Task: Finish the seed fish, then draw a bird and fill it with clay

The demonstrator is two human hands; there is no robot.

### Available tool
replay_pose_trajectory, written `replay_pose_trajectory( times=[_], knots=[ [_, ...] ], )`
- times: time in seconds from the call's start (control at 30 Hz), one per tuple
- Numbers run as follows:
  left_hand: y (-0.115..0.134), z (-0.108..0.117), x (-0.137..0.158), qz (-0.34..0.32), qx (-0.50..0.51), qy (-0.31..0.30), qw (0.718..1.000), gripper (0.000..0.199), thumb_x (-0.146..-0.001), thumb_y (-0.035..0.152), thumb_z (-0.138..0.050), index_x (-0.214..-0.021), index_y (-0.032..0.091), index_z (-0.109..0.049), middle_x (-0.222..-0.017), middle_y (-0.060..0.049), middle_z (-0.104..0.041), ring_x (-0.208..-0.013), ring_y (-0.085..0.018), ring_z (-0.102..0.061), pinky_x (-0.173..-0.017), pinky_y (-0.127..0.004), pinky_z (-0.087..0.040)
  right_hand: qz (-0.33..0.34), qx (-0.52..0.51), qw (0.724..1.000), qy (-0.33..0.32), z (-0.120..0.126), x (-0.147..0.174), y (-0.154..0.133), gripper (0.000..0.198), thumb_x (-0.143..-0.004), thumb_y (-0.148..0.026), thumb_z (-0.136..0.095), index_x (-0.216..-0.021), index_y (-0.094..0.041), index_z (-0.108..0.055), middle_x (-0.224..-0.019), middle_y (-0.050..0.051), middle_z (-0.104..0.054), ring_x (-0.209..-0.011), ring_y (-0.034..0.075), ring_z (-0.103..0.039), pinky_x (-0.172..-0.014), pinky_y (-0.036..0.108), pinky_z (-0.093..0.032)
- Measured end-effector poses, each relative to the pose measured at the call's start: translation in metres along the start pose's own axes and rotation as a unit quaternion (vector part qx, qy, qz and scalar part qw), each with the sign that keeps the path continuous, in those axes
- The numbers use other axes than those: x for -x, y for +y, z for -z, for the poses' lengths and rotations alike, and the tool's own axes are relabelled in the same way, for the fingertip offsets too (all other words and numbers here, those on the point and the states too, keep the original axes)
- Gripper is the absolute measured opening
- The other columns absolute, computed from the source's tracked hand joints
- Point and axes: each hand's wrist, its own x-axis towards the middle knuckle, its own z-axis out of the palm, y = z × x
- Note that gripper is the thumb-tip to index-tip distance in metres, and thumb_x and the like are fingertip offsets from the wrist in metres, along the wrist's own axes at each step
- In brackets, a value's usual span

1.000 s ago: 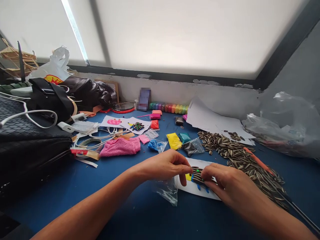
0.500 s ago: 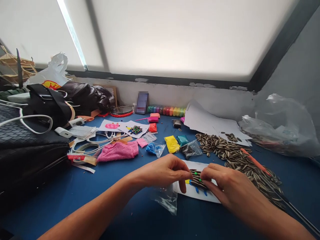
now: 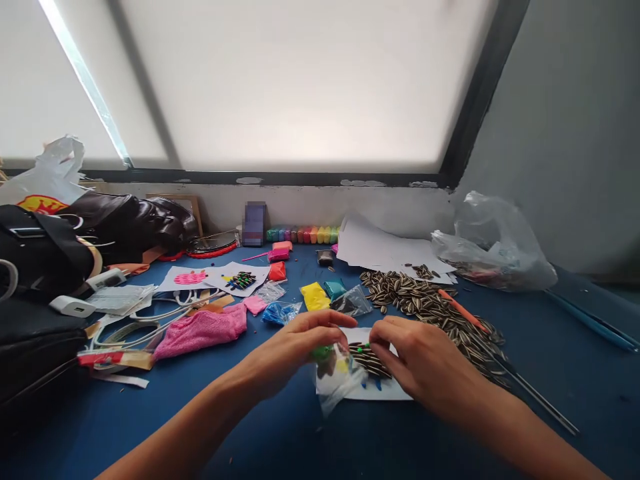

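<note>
My left hand (image 3: 313,337) is closed on a clear plastic bag (image 3: 337,390) with a lump of green clay inside, lifted over the left part of a white sheet of paper (image 3: 395,393). On that sheet lie striped sunflower seeds (image 3: 373,363) in a tight cluster, dotted with small green clay balls (image 3: 360,349). Blue clay pieces (image 3: 379,385) stick out below the seeds. At the cluster's right side is my right hand (image 3: 417,347), thumb and forefinger pinched together; its fingertips hide whatever is between them.
A pile of loose sunflower seeds (image 3: 415,293) spreads on the right, with an orange-handled tool (image 3: 463,311) across it. Yellow clay (image 3: 315,296), blue clay (image 3: 280,313) and other packets lie beyond my hands. A pink cloth (image 3: 203,331) and two decorated papers (image 3: 257,272) are leftward.
My left hand has picked up the clear bag from the table and raised it over the paper. My right hand stays pinched by the seeds. The view has turned rightward.
</note>
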Motion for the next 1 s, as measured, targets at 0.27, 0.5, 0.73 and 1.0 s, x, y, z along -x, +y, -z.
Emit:
replay_pose_trajectory(
  times=[0.27, 0.5, 0.73, 1.0],
  knots=[
    [-0.003, -0.005, -0.002, -0.035, 0.012, 0.021, 0.999, 0.038, -0.071, 0.016, -0.071, -0.109, 0.015, -0.065, -0.098, -0.003, -0.063, -0.074, -0.011, -0.059, -0.075, -0.028, -0.047, -0.019, -0.053, 0.998, -0.026, 0.01, -0.001, 0.0, 0.018, -0.091, -0.017, -0.051, -0.078, -0.02, -0.063, -0.073, 0.0, -0.066, -0.061, 0.013, -0.056, -0.057, 0.024, -0.036],
    [-0.004, 0.002, -0.004, -0.023, -0.068, 0.057, 0.996, 0.019, -0.075, 0.023, -0.066, -0.091, 0.014, -0.071, -0.075, 0.001, -0.058, -0.059, -0.007, -0.047, -0.054, -0.02, -0.036, -0.016, -0.044, 0.998, -0.049, 0.005, -0.001, 0.0, 0.014, -0.087, -0.015, -0.057, -0.081, -0.022, -0.067, -0.076, 0.001, -0.067, -0.066, 0.014, -0.058, -0.06, 0.024, -0.037],
    [-0.007, -0.006, -0.002, 0.003, -0.158, 0.023, 0.987, 0.034, -0.083, 0.046, -0.063, -0.083, 0.012, -0.066, -0.048, 0.005, -0.049, -0.042, -0.005, -0.034, -0.043, -0.019, -0.024, -0.019, -0.017, 0.999, -0.042, 0.0, -0.002, -0.002, 0.016, -0.088, -0.014, -0.053, -0.079, -0.02, -0.066, -0.078, 0.002, -0.066, -0.068, 0.015, -0.058, -0.061, 0.026, -0.036],
    [-0.014, -0.016, -0.002, -0.024, -0.286, 0.05, 0.957, 0.018, -0.084, 0.03, -0.061, -0.082, 0.014, -0.069, -0.047, 0.005, -0.052, -0.047, -0.008, -0.043, -0.047, -0.018, -0.03, -0.025, 0.015, 0.999, -0.045, -0.009, -0.002, -0.002, 0.015, -0.087, -0.014, -0.053, -0.077, -0.019, -0.063, -0.08, 0.003, -0.067, -0.068, 0.016, -0.059, -0.061, 0.027, -0.034]
  ],
)
